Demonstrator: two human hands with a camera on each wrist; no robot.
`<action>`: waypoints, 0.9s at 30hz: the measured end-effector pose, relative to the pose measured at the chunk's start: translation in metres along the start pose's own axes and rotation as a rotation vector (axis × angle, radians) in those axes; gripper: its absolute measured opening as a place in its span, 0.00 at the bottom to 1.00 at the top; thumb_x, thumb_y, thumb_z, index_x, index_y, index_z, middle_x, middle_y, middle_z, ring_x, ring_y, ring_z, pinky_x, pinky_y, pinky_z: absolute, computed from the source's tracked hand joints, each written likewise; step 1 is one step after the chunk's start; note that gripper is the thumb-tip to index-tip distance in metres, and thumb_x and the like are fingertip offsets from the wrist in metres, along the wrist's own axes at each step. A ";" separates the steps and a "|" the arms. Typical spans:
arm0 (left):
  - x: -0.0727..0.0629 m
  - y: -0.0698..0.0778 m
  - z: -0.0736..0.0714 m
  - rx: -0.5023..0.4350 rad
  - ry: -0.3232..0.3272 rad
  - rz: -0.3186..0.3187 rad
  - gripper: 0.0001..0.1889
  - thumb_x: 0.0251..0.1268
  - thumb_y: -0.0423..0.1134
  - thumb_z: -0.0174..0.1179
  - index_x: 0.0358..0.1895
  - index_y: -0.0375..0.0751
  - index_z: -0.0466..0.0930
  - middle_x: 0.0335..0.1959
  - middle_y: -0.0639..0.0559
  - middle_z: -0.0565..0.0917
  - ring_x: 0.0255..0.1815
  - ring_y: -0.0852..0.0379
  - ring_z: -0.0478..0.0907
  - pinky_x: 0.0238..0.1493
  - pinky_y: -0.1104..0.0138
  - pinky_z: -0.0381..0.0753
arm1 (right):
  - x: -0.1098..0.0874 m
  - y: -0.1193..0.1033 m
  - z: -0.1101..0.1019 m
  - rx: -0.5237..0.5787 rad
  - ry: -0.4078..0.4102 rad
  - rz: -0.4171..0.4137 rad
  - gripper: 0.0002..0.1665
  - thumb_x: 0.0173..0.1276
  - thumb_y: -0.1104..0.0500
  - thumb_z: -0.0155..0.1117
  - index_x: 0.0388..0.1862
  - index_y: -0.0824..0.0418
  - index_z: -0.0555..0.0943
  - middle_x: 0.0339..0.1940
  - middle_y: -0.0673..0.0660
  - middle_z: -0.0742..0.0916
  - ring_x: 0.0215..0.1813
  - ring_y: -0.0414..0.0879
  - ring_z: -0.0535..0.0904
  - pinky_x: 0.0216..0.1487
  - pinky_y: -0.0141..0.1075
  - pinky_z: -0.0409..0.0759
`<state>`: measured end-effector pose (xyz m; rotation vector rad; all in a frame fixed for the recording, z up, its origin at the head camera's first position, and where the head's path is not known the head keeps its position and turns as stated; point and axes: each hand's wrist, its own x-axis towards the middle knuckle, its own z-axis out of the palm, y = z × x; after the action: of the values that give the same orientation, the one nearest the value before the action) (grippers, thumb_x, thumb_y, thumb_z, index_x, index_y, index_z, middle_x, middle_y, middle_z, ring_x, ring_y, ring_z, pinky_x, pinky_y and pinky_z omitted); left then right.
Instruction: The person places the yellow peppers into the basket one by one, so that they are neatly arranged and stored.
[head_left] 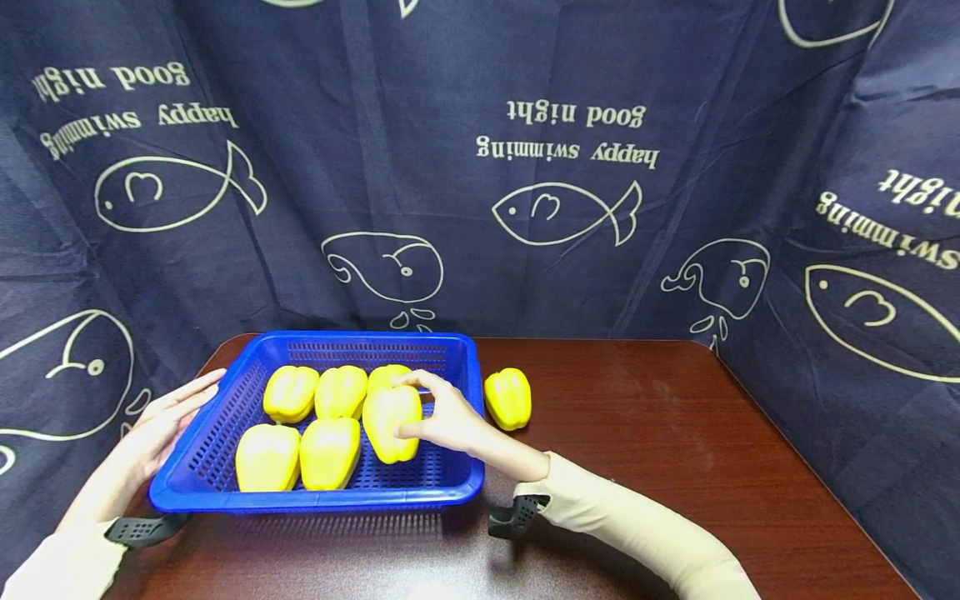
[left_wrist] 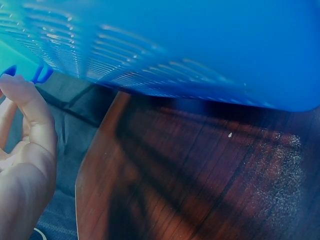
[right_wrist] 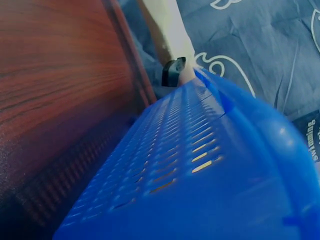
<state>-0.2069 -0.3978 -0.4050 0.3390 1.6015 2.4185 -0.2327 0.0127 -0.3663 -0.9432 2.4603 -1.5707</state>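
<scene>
My right hand (head_left: 450, 419) reaches over the right side of a blue plastic basket (head_left: 315, 502). Between its thumb and fingers it grips a yellow bell pepper (head_left: 390, 425). Several more yellow bell peppers (head_left: 291, 393) lie in the basket in two rough rows; one at the back (head_left: 386, 375) is partly hidden by the gripped one. At the basket's left side is my left hand (head_left: 161, 429), fingers stretched along the outer rim. In the left wrist view, fingertips of the left hand (left_wrist: 30, 130) are right at the basket's edge.
One yellow bell pepper (head_left: 508, 399) lies on the brown wooden table (head_left: 622, 450), just right of the basket. Behind the table hangs a dark blue curtain (head_left: 465, 300) with fish drawings. The basket's slotted wall (right_wrist: 165, 155) fills much of the right wrist view.
</scene>
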 end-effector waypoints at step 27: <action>0.000 -0.001 0.000 -0.028 -0.015 0.000 0.25 0.79 0.32 0.32 0.57 0.58 0.80 0.51 0.61 0.85 0.49 0.62 0.84 0.46 0.69 0.84 | 0.017 0.005 0.008 -0.039 -0.086 0.187 0.32 0.43 0.68 0.77 0.51 0.63 0.78 0.53 0.60 0.83 0.52 0.51 0.76 0.50 0.35 0.80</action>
<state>-0.2072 -0.3978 -0.4062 0.3513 1.5598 2.4307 -0.2454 -0.0014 -0.3703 -0.7440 2.4470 -1.3985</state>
